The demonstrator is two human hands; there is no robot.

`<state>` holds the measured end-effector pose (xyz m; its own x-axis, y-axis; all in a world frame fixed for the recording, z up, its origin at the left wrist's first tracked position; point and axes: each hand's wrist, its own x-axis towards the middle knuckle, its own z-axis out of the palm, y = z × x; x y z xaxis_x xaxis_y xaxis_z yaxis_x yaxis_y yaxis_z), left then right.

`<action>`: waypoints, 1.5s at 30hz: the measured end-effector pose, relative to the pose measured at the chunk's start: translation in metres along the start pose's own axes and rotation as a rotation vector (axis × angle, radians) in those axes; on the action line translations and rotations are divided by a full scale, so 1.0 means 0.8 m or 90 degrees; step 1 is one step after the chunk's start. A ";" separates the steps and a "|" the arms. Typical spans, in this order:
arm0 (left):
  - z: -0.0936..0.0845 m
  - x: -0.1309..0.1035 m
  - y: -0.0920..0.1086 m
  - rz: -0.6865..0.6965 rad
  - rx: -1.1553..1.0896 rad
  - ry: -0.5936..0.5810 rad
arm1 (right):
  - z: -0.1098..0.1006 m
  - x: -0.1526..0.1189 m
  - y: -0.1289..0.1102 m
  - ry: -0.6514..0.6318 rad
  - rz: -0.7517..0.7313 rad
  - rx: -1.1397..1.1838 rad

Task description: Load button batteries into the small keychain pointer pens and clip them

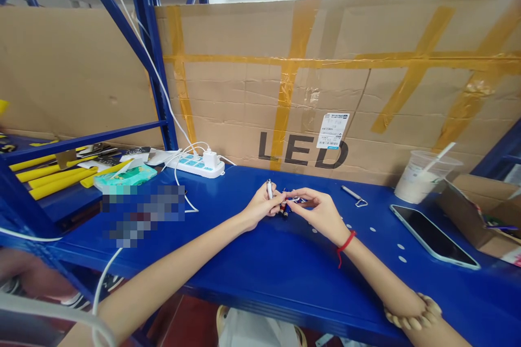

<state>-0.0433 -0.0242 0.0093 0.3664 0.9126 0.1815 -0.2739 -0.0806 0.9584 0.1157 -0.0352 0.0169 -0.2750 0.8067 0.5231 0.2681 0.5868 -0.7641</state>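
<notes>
My left hand [264, 203] is closed around a small silver cylinder [269, 190], its end standing up out of the fingers. Close beside it, my right hand [319, 209] has thumb and forefinger drawn together near the left fingertips. Whatever that pinch holds is too small to make out. Several small dark blue and red cylinders [286, 210] with metal bits lie on the blue tabletop [260, 271], behind and between the hands and partly hidden. Farther right rests another silver cylinder with a triangular clip [355, 195].
A phone [433, 236], a plastic cup with a straw [423, 176] and an open cardboard box [476, 217] stand at right. Left are a white power strip [195, 164], a tissue pack [126, 176] and yellow tubes [61, 179]. A cardboard sheet [236, 97] walls the back.
</notes>
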 end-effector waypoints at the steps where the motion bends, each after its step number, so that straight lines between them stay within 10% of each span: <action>1: -0.001 0.001 -0.001 0.013 0.009 0.010 | -0.001 0.000 0.001 -0.005 -0.006 -0.022; 8: -0.008 0.000 -0.002 0.222 0.298 0.106 | -0.001 -0.005 0.006 -0.009 -0.187 -0.355; 14: -0.008 -0.005 0.000 0.237 0.394 0.082 | -0.001 -0.006 0.008 -0.072 -0.315 -0.527; 27: -0.001 -0.011 0.006 0.264 0.473 0.077 | 0.005 -0.005 0.007 -0.081 -0.198 -0.429; 45: 0.002 -0.019 0.010 0.217 0.631 0.049 | 0.004 -0.007 -0.004 0.152 -0.166 -0.313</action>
<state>-0.0492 -0.0394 0.0142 0.3392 0.8000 0.4949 0.5114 -0.5984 0.6168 0.1135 -0.0418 0.0158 -0.1894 0.5912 0.7840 0.6307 0.6852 -0.3644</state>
